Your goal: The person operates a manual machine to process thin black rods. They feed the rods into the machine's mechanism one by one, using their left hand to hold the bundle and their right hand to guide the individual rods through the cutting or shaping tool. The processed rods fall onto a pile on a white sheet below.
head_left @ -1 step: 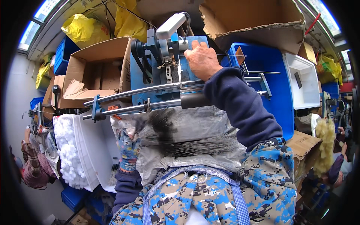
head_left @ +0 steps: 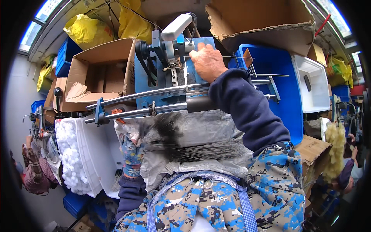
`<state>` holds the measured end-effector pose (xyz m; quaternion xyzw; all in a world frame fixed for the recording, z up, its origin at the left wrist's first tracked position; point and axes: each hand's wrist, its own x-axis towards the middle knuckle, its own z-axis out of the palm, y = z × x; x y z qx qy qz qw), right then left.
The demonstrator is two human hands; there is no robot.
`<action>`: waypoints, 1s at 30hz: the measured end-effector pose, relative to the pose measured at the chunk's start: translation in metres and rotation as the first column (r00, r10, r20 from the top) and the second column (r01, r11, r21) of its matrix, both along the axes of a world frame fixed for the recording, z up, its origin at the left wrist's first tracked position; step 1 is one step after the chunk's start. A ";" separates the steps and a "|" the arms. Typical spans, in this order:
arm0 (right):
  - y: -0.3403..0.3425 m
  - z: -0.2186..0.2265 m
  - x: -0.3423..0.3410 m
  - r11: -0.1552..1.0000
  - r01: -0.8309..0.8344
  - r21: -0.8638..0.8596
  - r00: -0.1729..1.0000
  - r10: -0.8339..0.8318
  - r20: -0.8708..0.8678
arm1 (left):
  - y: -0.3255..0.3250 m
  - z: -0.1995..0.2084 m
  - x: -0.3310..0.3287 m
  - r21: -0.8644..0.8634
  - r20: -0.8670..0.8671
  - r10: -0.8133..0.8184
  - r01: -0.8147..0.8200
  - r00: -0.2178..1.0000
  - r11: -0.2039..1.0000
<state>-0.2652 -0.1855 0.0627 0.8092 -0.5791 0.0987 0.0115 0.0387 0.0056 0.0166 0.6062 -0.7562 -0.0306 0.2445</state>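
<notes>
Sheeting (head_left: 206, 125) under thin wires (head_left: 208, 152), cardboard boxes (head_left: 129, 69) beyond, grip of both hands (head_left: 208, 63) unclear

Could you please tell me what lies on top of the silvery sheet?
Thin grey wires lie on the silvery sheet, near a dark blur; the surface beneath them is hidden.

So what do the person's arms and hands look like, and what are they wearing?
The right hand is bare. Its arm has a plain navy sleeve, with blue, tan and black blocky camouflage cloth higher up. The left hand has a colourful patterned covering, mostly blue, maybe a glove, with a navy cuff behind it.
</notes>
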 end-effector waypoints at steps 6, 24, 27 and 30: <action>0.002 -0.010 0.011 1.000 0.026 -0.015 0.997 -0.027 -0.067 | 0.006 0.011 0.004 -0.047 -0.078 -0.052 0.048 0.996 0.998; 0.005 -0.012 0.008 0.999 0.028 -0.031 0.999 -0.028 -0.018 | 0.014 0.052 -0.042 0.360 -0.711 0.252 0.032 0.656 0.932; 0.003 -0.012 0.009 1.000 0.011 0.016 1.000 -0.011 -0.006 | 0.016 0.049 -0.041 0.475 -0.799 0.375 0.112 0.470 0.873; 0.002 -0.010 0.009 0.998 0.014 0.053 1.000 -0.015 0.009 | 0.014 0.051 -0.045 0.507 -0.812 0.405 0.165 0.421 0.846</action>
